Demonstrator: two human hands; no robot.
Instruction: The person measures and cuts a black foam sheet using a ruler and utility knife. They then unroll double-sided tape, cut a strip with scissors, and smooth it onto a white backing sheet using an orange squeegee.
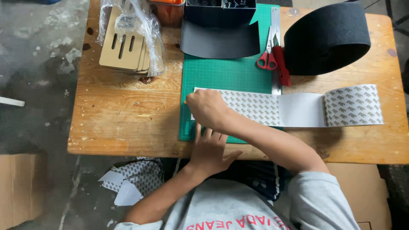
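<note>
A wide roll of patterned grey-white adhesive sheet [353, 105] lies on the right of the wooden table [128, 115]. Its strip [255, 106] runs left across a green cutting mat [226, 74]. My right hand [207, 108] reaches across from the right and rests as a fist on the strip's left end. A small orange tip shows at the fist's left edge, and the rest of what it grips is hidden. My left hand [209, 149] lies flat with fingers spread on the mat's front edge, just below the strip.
A metal ruler [276, 51], red-handled scissors [267, 55] and a red cutter [282, 64] lie at the mat's right side. A big black foam roll [328, 38] stands behind, with a black sheet [219, 42], bagged wooden cut-outs [125, 42] and paper scraps [132, 181] on the floor.
</note>
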